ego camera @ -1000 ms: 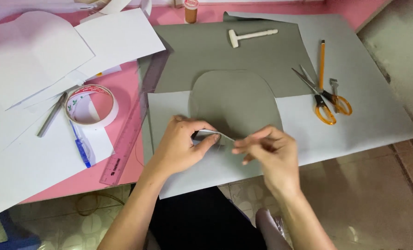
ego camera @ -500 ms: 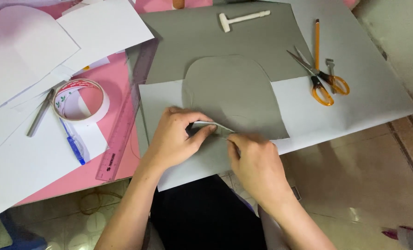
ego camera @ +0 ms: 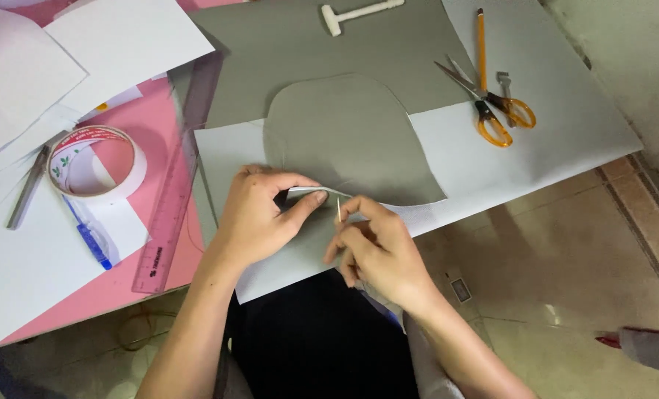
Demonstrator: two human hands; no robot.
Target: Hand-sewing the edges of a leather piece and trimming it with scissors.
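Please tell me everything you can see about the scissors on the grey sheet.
The scissors have orange loop handles and dark metal blades. They lie flat on the pale grey sheet, near its far right part, with the blades open in a narrow V pointing up and left and the handles toward the right edge. A yellow pencil lies across or close beside them; whether it touches, I cannot tell. Neither hand is near them.

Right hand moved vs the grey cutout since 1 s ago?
Yes. The right hand has shifted left along the lower edge of the grey cutout, closing on the left hand.
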